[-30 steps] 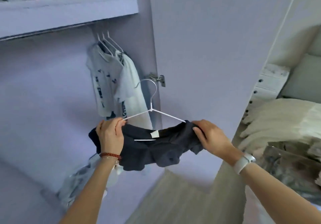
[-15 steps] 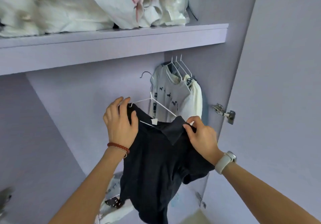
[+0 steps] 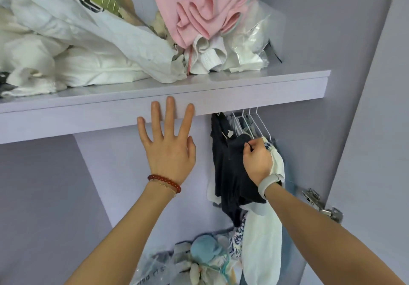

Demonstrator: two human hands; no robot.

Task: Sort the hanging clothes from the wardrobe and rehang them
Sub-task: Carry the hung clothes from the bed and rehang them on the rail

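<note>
Head view: left hand (image 3: 168,149) spread flat beside shelf (image 3: 243,92); right hand (image 3: 257,161) pinches dark shirt (image 3: 230,174).

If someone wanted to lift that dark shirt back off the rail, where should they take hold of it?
Probably by the white hanger at the neck of the dark shirt, coming from the open front-left side. The cloth hangs limp, other hangers crowd its right, and the shelf sits just above the hooks.

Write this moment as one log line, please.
dark shirt: hanging under shelf | right hand: grips shirt | left hand: open, free
</note>
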